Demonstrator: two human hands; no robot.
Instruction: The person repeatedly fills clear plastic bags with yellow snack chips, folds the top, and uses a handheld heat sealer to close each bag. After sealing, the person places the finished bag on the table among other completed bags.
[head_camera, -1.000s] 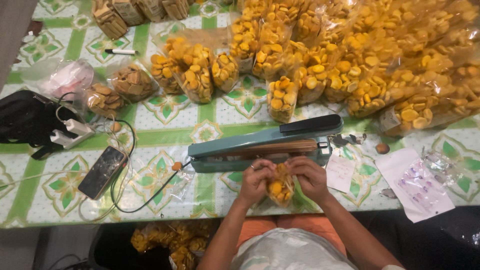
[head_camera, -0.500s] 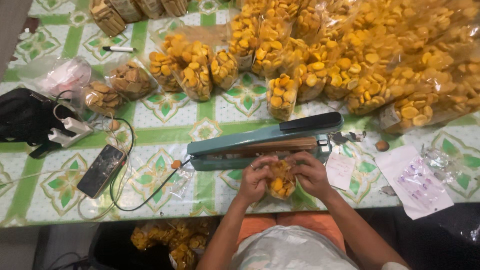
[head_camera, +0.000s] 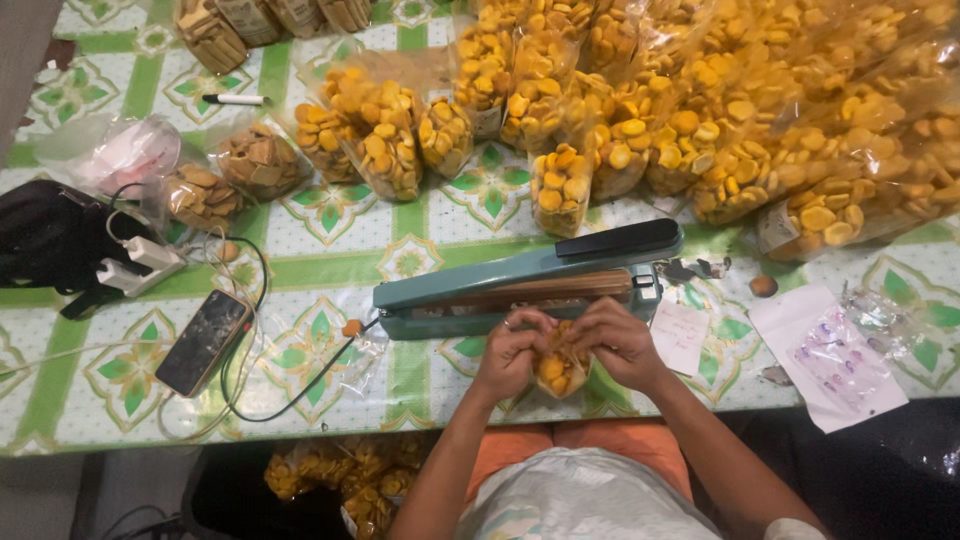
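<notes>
Change: I see almost none; small clear bag of yellow crackers (head_camera: 560, 368) stays before the teal heat sealer (head_camera: 520, 287).
Left hand (head_camera: 508, 352): still closed on the bag.
Right hand (head_camera: 620, 342): likewise, pinching its top.

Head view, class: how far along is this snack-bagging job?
Done: many filled bags stand at the table's back. In hand: left hand and right hand grip one small bag before the open heat sealer. Left: apparently sealing it.

Table cover (head_camera: 330, 270): green-and-white floral pattern. Phone (head_camera: 203, 342) near left, black cable looped beside it. White charger (head_camera: 140, 262) and black bag (head_camera: 50, 240) at left edge. Marker pen (head_camera: 233, 99) far left. Paper slips (head_camera: 838, 355) near right.
</notes>
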